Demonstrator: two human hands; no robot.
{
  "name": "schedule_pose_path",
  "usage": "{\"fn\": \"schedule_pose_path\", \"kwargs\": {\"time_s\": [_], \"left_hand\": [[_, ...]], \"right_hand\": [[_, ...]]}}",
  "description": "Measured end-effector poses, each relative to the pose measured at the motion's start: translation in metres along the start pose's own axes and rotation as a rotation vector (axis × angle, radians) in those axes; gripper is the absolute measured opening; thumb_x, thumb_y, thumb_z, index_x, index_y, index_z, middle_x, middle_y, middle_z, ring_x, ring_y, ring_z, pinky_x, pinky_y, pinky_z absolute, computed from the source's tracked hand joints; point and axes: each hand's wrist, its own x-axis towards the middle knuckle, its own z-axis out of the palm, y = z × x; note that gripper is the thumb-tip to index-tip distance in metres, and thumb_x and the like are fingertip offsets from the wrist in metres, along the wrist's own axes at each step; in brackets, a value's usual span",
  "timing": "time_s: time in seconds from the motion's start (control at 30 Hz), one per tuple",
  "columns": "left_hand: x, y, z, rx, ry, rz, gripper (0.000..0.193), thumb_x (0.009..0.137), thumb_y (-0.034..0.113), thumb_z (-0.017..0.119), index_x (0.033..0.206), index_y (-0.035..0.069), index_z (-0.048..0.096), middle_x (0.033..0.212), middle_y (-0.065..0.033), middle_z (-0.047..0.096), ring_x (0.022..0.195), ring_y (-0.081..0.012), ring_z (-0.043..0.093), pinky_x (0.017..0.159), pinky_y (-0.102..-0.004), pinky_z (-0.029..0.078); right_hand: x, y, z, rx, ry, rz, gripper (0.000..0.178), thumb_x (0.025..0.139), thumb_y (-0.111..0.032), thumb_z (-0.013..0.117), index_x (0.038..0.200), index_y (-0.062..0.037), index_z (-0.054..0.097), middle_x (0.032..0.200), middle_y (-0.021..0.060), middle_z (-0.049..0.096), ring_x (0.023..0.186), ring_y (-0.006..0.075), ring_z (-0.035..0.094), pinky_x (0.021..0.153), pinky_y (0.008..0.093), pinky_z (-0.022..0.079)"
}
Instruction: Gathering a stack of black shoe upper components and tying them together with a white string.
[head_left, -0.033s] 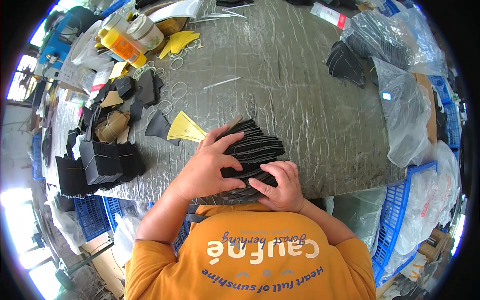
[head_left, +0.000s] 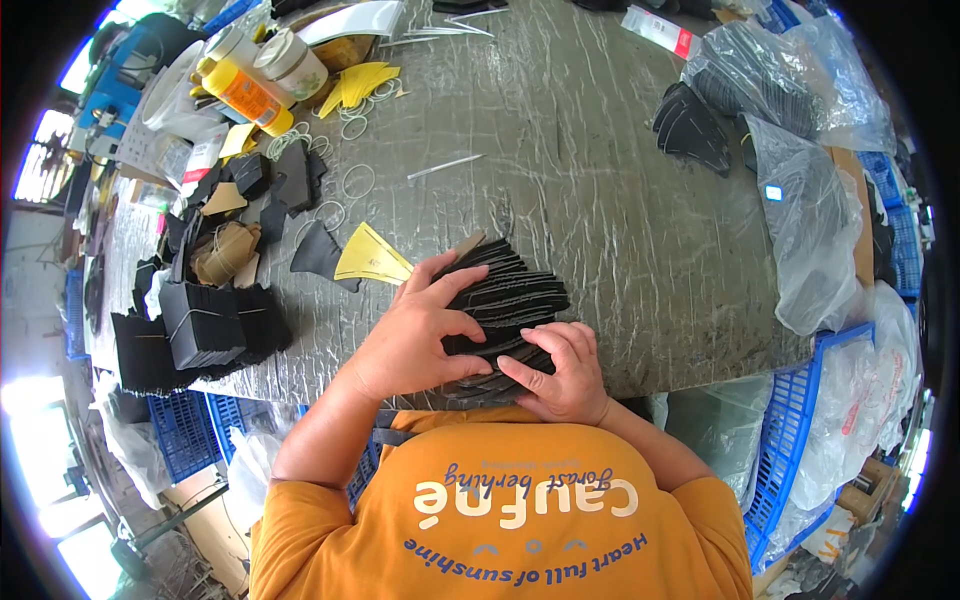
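Observation:
A fanned stack of thin black cut pieces (head_left: 522,291) lies on the table close to my body, its layers showing as many edges. From its left side my left hand (head_left: 422,335) grips it, fingers stretched over the far left part and thumb at the near edge. My right hand (head_left: 562,378) holds the near right end, with thumb and curled fingers close to the left thumb. Part of the stack is hidden under both hands. Just beyond my left fingers lies a yellow fan-shaped paper piece (head_left: 368,256), and beside it a single dark piece (head_left: 319,251).
Banded black stacks (head_left: 205,325) and loose scraps crowd the table's left side. Behind them stand a yellow bottle (head_left: 245,95) and a white jar (head_left: 290,64). Plastic bags (head_left: 805,225) and another dark stack (head_left: 690,128) lie at right. A blue crate (head_left: 788,430) stands below the right edge.

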Motion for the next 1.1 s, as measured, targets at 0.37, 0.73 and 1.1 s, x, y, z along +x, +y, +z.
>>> {"fn": "schedule_pose_path", "kwargs": {"time_s": [0.37, 0.73, 1.1], "left_hand": [[0.004, 0.001, 0.012, 0.058, 0.114, -0.011, 0.017, 0.065, 0.012, 0.079, 0.079, 0.008, 0.07, 0.137, -0.0132, 0.05, 0.13, -0.0426, 0.037, 0.105, -0.0509, 0.036], [0.003, -0.004, 0.002, 0.134, -0.017, 0.032, 0.021, 0.071, 0.011, 0.073, 0.091, 0.017, 0.075, 0.141, -0.0113, 0.047, 0.134, -0.0416, 0.032, 0.109, -0.0516, 0.029], [0.006, 0.0, -0.012, 0.008, -0.132, 0.041, 0.034, 0.066, 0.023, 0.077, 0.098, 0.011, 0.075, 0.142, -0.0152, 0.046, 0.136, -0.0431, 0.028, 0.109, -0.0525, 0.029]], "right_hand": [[0.001, 0.001, 0.003, -0.053, 0.047, 0.001, 0.067, 0.058, -0.023, 0.081, 0.122, -0.031, 0.064, 0.11, 0.006, 0.051, 0.104, 0.0246, 0.05, 0.089, 0.0435, 0.039], [0.0, 0.005, 0.004, -0.007, 0.092, -0.026, 0.056, 0.052, -0.02, 0.081, 0.103, -0.015, 0.059, 0.101, 0.0052, 0.054, 0.092, 0.0254, 0.057, 0.081, 0.0419, 0.04], [-0.001, 0.005, 0.003, -0.015, 0.039, -0.03, 0.056, 0.054, -0.021, 0.081, 0.106, -0.0167, 0.061, 0.105, 0.0051, 0.055, 0.099, 0.025, 0.056, 0.083, 0.0425, 0.04]]}}
